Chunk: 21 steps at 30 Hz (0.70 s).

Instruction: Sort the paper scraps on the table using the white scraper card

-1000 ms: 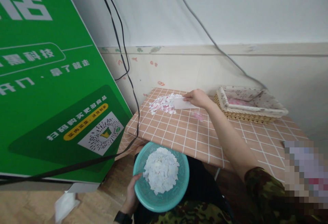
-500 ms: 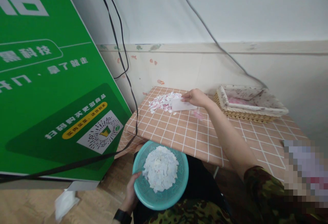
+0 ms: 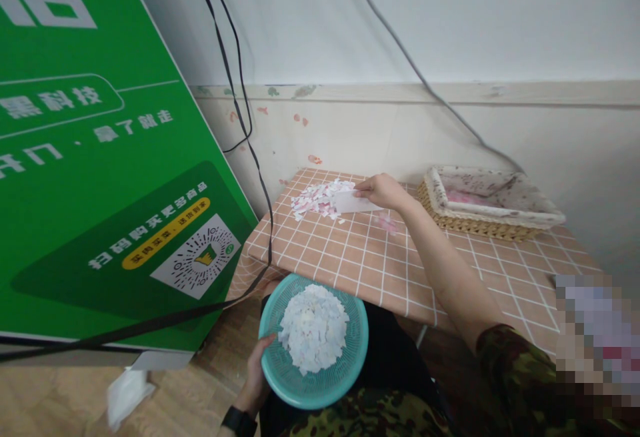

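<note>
My right hand [image 3: 383, 192] pinches a flat white card [image 3: 356, 203] by its upper edge, over the far part of the table. The card's left end touches a heap of white and pink paper scraps [image 3: 317, 198]. A few pink pieces [image 3: 387, 223] lie on the cloth just below the card. My left hand [image 3: 256, 363] grips the left rim of a turquoise plastic basket [image 3: 357, 370] on my lap, thumb over the edge and fingers hidden beneath. Inside the basket sits a mound of torn white paper pieces [image 3: 315, 330].
A checked brown cloth covers the table [image 3: 395, 277]. At its back right stands a lined wicker basket [image 3: 480, 227] with something pink inside. A green sign [image 3: 100, 210] fills the left, with a black strap [image 3: 267, 237] hanging before it. A white bag [image 3: 127, 400] lies on the floor.
Hardly anything differs. The card in my right hand appears slightly tilted compared with before; the basket and my left hand have stayed in place.
</note>
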Tool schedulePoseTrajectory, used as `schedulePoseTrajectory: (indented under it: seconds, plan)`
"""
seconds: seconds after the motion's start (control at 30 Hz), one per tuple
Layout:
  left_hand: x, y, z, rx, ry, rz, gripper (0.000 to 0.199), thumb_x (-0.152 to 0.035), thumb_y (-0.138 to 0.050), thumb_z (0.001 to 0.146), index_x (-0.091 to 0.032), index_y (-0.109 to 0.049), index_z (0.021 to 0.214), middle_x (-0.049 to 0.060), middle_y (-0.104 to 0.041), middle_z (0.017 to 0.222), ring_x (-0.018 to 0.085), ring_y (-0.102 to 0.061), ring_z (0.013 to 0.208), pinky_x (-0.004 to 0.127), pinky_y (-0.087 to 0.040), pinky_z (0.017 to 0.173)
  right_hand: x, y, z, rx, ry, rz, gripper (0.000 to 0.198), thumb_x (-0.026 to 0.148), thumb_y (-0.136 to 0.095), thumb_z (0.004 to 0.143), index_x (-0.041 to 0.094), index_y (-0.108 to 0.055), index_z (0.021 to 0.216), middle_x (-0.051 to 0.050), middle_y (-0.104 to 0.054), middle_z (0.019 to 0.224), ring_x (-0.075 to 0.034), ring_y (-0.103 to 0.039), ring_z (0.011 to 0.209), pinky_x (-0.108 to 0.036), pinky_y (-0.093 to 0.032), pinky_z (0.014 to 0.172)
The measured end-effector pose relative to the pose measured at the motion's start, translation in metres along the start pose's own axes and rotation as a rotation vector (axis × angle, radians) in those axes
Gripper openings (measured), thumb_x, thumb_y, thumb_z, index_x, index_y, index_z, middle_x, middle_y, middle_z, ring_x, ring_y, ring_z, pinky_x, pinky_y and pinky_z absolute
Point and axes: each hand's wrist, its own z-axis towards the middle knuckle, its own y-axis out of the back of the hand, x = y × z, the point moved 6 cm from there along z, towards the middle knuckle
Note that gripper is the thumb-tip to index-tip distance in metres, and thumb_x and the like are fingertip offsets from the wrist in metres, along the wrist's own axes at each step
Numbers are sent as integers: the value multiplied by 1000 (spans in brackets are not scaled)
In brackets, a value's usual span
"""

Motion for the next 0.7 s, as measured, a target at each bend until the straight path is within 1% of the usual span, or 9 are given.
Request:
schedulePoseTrajectory:
  seconds: [0.13,0.27,0.43,0.57,0.7]
  plan:
    - [0,0,0,16,-1,-1,17,-22,-65,65,-11,-74,75,10,-76,73,28,-70,70,43,-55,74,1,0,-1,0,-5,-23,27,36,-52,85,23,-72,97,-5,-72,88,-17,-63,76,-26,-39,66]
    - [1,2,0,-2,0,8,17,-23,-65,65,-11,-74,73,10,-76,71,26,-70,67,40,-55,72,2,-2,1,-12,11,6,26,34,-52,85,24,-72,98,-5,-72,93,-18,-63,81,-27,-40,69]
    - [-1,-2,-3,3,-14,17,16,-24,-66,64,-13,-74,73,9,-76,71,28,-70,69,43,-55,72,0,-5,1,44,33,70,26,33,-56,82,24,-72,100,-4,-72,96,-18,-63,78,-28,-42,69]
    - [-1,-3,-4,-2,-4,16,16,-23,-65,65,-12,-74,72,9,-76,70,26,-70,66,41,-55,72,2,-4,2,4,69,90,27,33,-55,83,23,-72,101,-5,-71,98,-18,-63,81,-28,-43,73]
    - [0,-2,-2,-16,1,14,15,-23,-66,64,-12,-73,71,9,-75,68,26,-69,64,40,-55,71,8,-7,3,-2,45,87,25,32,-55,83,24,-73,98,-5,-72,91,-18,-63,80,-28,-42,72]
